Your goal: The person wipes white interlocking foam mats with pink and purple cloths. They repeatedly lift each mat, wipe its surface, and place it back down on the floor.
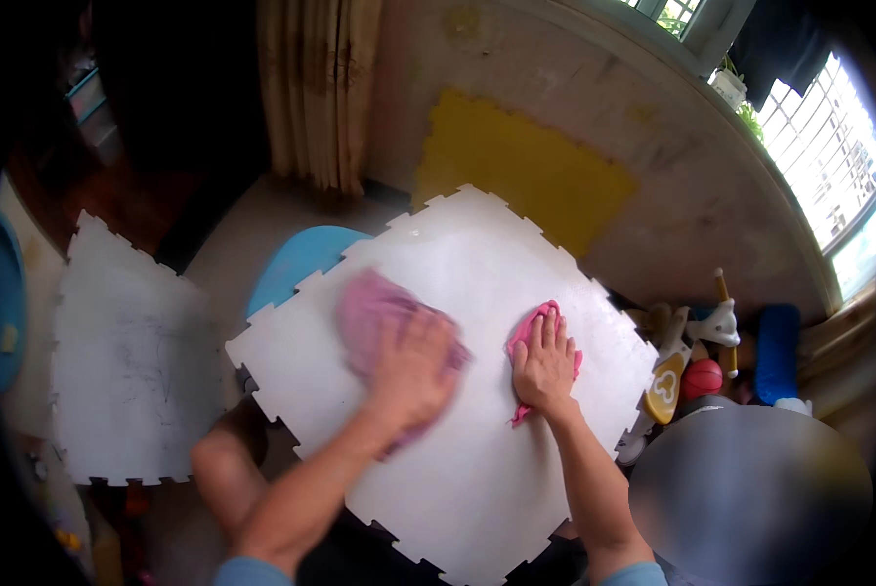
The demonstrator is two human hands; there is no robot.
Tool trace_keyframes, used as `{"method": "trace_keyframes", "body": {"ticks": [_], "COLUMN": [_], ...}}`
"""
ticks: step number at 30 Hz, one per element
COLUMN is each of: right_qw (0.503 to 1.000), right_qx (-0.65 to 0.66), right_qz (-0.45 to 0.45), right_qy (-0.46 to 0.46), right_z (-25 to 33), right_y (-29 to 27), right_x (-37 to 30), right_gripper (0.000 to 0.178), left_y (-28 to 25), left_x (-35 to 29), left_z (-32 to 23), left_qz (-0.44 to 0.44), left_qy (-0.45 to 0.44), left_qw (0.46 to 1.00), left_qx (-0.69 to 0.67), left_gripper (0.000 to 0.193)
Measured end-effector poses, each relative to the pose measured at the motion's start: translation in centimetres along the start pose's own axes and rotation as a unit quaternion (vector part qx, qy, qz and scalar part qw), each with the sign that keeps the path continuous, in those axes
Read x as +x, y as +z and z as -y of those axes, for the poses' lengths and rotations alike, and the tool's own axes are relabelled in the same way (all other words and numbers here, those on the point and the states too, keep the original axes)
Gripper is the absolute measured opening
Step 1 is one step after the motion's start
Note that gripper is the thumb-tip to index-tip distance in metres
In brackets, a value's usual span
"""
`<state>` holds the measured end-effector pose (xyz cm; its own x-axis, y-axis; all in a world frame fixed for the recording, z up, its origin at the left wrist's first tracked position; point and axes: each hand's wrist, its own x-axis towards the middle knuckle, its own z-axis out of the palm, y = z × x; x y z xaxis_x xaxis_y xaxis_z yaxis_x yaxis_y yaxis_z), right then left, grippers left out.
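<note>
A white foam mat tile (pixel 496 488) with notched edges lies in front of me, its corners pointing away and toward me. My left hand (pixel 413 366) rests palm down on a mauve cloth (pixel 371 301), which spreads out beyond the fingers. Motion blurs both hand and cloth, but the fingers look laid flat. Farther right, my right hand (pixel 547 361) presses flat on a bright pink cloth (pixel 522 337), fingers stretched out. Bunched edges of this smaller cloth show around the hand. Both palms are hidden from view.
Another white foam tile (pixel 135 371) with dark marks stands at the left. A blue rounded seat (pixel 296 259) shows behind the mat's left edge. A yellow foam tile (pixel 516 166) is against the far wall. Toys, including a red ball (pixel 702 379), and a grey round surface (pixel 750 498) sit right.
</note>
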<state>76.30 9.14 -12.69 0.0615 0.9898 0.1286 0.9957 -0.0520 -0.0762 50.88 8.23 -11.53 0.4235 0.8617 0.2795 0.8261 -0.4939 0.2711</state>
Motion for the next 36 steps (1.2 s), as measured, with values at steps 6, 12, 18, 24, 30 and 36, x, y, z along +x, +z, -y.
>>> {"method": "trace_keyframes", "body": {"ticks": [6,12,18,24,30,36], "right_qw": [0.999,0.999,0.999,0.998,0.998,0.996], "right_qx": [0.028,0.036,0.036,0.043,0.052,0.064], "right_qz": [0.028,-0.020,0.040,0.051,-0.033,-0.059], "right_qy": [0.010,-0.009,0.009,0.010,-0.015,-0.032], "right_z": [-0.3,-0.4,0.6,0.2,-0.8,0.5], "right_y": [-0.7,0.0,-1.3,-1.8,-0.9,-0.4], "right_x": [-0.2,-0.5,-0.2,-0.1,-1.0,-0.3], "right_gripper": [0.069,0.068,0.069,0.069,0.066,0.061], "left_y": [0.2,-5.9,-1.3,4.4,-2.3,0.3], "left_x": [-9.6,-12.6,2.8,3.9,-1.1,9.8], "left_z": [-6.5,6.8,9.6,-2.5,3.8,10.9], "left_qz": [0.093,0.100,0.064,0.069,0.147,0.064], "left_qy": [0.117,-0.030,-0.144,0.098,0.003,-0.139], "left_qw": [0.984,0.989,0.987,0.993,0.989,0.986], "left_qx": [-0.095,0.109,0.024,0.011,0.027,0.057], "left_gripper": [0.067,0.076,0.076,0.076,0.075,0.076]}}
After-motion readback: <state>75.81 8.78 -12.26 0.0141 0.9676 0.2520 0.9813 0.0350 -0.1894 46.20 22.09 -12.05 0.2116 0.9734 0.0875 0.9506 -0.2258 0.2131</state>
